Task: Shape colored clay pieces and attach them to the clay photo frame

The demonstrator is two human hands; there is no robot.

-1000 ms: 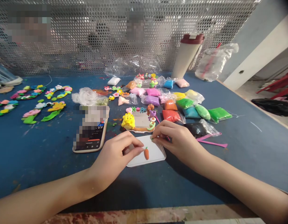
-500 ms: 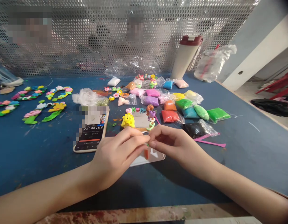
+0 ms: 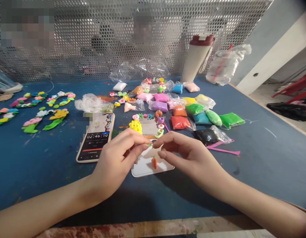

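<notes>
Right hand has drawn back, half-open, beside the left hand pinching a green clay sliver (matte, soft-looking); an orange clay carrot lies below the grip.

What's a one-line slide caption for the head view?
Left hand holds a small green clay bit beside right hand, above a white board with a clay carrot.

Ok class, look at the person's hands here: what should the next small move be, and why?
Probably lower the green clay bit pinched in the left hand onto the top of the clay carrot. The carrot lies just below on the white board, and no leafy top clearly shows on it, though it is too small to be sure.
</notes>
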